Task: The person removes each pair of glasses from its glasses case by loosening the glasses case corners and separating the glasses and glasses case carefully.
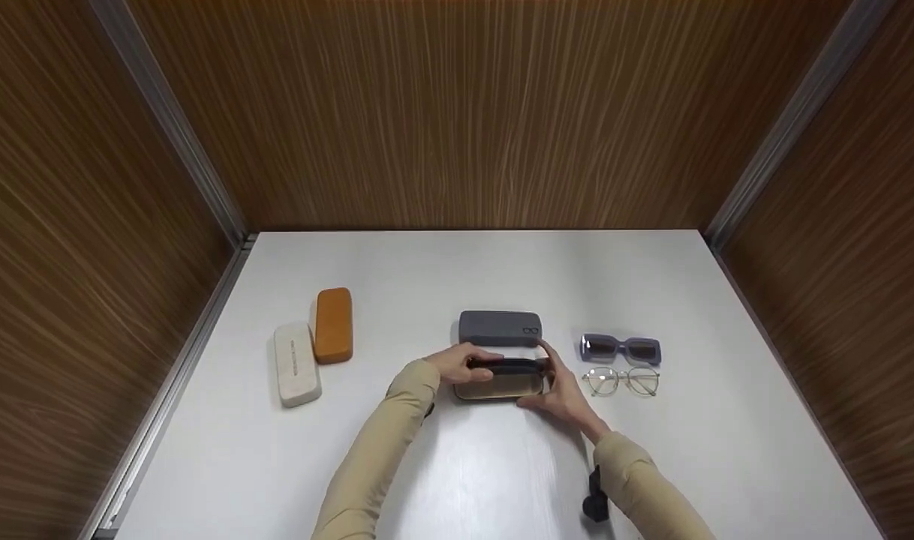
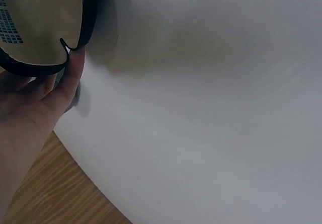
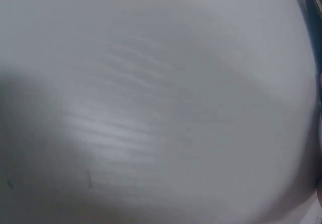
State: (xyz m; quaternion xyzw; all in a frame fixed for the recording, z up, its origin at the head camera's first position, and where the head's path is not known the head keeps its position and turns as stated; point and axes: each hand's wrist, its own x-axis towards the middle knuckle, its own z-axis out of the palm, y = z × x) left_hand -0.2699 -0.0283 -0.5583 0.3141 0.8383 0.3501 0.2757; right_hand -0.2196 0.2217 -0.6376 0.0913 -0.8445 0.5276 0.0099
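A dark glasses case (image 1: 500,387) with a beige lining stands open at the middle of the white table. My left hand (image 1: 461,364) grips its left end, thumb at the front and fingers behind. In the left wrist view, that left hand (image 2: 45,95) is behind the case (image 2: 43,27), whose lining carries small printing. The right hand (image 1: 564,394) holds the right end between thumb and fingers. Only a dark edge of the case (image 3: 315,25) shows in the right wrist view. Just behind lies a closed grey-blue glasses case (image 1: 498,328).
Blue-framed sunglasses (image 1: 620,349) and thin-rimmed eyeglasses (image 1: 620,381) lie to the right. On the left are an orange glasses case (image 1: 334,325) and a white one (image 1: 297,365), close together. Wood-grain panels (image 1: 457,120) enclose the table (image 1: 457,465) at the back and sides.
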